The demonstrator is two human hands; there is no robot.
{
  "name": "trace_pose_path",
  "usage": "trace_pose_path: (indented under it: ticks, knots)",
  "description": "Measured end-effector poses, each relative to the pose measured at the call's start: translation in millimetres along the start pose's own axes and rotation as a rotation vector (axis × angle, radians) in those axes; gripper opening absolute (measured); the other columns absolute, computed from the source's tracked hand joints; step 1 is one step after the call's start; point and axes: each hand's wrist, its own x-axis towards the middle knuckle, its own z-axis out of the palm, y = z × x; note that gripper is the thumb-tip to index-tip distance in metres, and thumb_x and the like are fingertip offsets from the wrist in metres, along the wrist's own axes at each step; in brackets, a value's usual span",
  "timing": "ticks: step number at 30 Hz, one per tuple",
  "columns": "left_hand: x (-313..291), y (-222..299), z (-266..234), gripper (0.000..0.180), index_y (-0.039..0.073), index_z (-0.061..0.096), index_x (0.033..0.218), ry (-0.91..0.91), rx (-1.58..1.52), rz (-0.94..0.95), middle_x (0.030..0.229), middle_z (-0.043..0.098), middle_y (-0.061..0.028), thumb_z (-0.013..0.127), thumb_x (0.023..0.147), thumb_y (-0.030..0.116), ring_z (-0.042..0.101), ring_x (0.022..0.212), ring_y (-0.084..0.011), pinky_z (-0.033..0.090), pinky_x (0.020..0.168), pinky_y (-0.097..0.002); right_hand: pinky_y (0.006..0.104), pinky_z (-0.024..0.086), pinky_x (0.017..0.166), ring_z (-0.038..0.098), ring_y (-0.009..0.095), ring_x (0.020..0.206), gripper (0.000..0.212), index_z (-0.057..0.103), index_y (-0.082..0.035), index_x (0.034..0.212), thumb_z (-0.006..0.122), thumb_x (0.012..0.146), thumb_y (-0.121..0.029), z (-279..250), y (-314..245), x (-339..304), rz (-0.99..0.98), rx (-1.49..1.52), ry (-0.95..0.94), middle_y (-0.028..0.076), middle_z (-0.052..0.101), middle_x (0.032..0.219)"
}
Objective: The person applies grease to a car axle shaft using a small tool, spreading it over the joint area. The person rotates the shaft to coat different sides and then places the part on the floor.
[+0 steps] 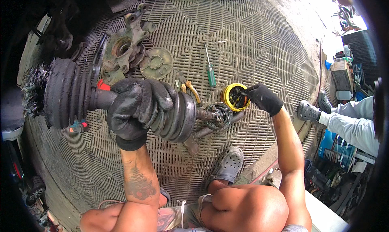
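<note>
Black gloves (137, 106), grey perforated clogs (229, 165)

Ribbed mat (251, 37): screwdriver (210, 71), hub knuckle (123, 49), disc (156, 63), pliers (190, 90).

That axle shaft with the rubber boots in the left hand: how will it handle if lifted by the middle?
The axle shaft is probably heavy and stiff, steel with bulky boots. Its greasy joint end looks slippery. The left hand grips mid-shaft; the larger boot may tip it.

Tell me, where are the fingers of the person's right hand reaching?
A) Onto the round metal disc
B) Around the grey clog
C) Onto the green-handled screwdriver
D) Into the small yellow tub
D: the gloved right hand has its fingertips at the rim of the small yellow tub, while the left hand grips the axle shaft between its rubber boots.
</note>
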Motion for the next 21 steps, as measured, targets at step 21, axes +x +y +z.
trace_pose_path:
  ticks: [21]
  knots:
    - [-2,-10,-2,0.034,0.005,0.051,0.057,0.011,-0.105,0.044,0.058,0.053,-0.0136,0.055,0.087,0.02,0.053,0.06,-0.0247,0.042,0.063,-0.0362,0.0389,0.05,0.063,0.059,0.027,0.061,0.025,0.07,0.005,0.096,0.062,0.087,-0.017,-23,-73,-70,0.191,-0.146,0.267,0.024,0.062,0.073]
